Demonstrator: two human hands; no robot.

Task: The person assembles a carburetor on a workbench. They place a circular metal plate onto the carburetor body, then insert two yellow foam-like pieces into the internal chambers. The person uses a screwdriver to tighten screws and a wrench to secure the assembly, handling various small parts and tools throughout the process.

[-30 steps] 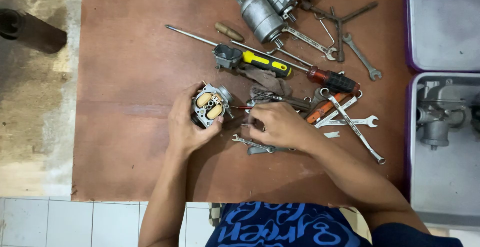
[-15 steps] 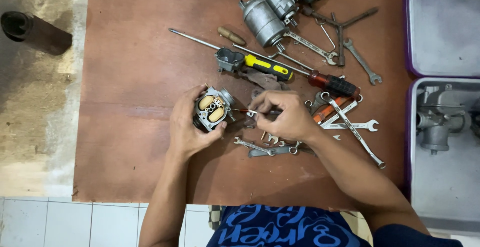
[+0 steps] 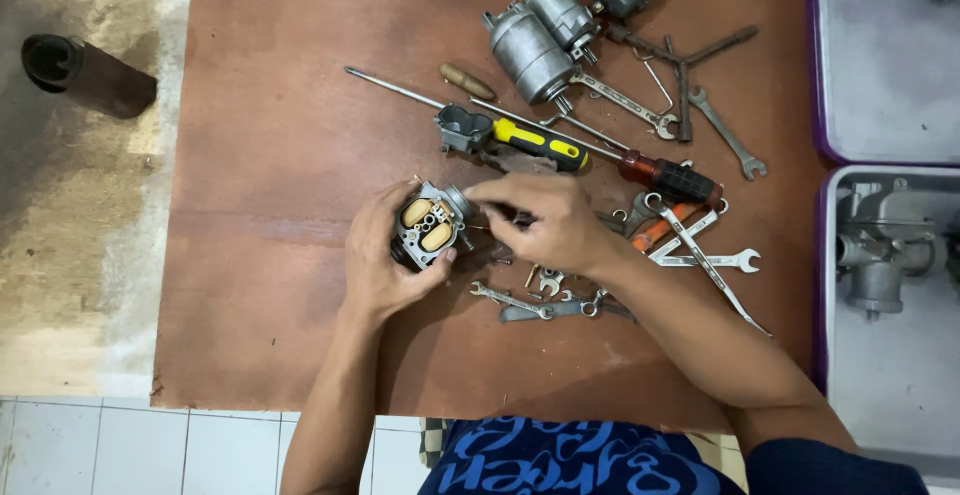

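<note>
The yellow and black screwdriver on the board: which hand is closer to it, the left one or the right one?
Right. The right hand is just below the yellow and black screwdriver, fingertips at the carburetor. The left hand grips that carburetor, lower and further left.

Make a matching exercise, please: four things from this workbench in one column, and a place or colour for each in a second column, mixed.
Things:
1. carburettor
2. yellow-handled screwdriver
3. dark tube
4. grey tray

Places:
A. on the floor, left of the board
B. at the right edge, holding a metal part
C. in the left hand
D. above the right hand

Pairs: 1-C, 2-D, 3-A, 4-B
</note>
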